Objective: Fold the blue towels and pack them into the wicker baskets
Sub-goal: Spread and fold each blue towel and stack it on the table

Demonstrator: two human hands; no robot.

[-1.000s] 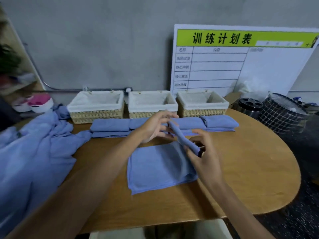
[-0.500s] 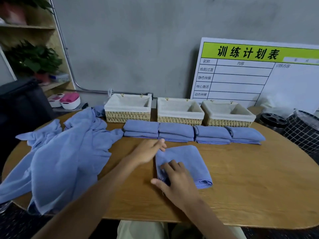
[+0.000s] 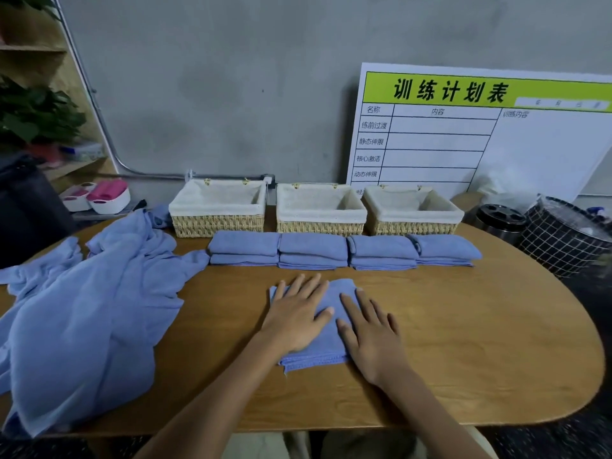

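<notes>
Two hands lie flat on one folded towel in the middle of the table, a little toward the near edge. The left hand covers the towel's left half, fingers straight and spread, thumb stretched out to the right; it presses down and grasps nothing. The right hand lies beside it on the towel's right edge, fingers likewise straight and pointing toward the far edge, palm down, holding nothing; whether its outer fingers rest on cloth or on bare wood I cannot quite tell. The two thumbs come close but stay apart. Beyond the hands, toward the far edge, four stacks of folded towels sit in a row, touching side to side, each seemingly two towels high. Right behind that row stand three wicker baskets with pale cloth linings, side by side along the far edge, and no towel shows inside any of them. At the left end of the table a heap of loose blue towels sprawls unfolded, spilling over the left and near edges, with one corner reaching to the leftmost folded stack. A white board with a green header and black Chinese characters leans against the grey wall behind the right-hand basket. Off the far right corner stand a dark checked bin and a round metal holder.
</notes>
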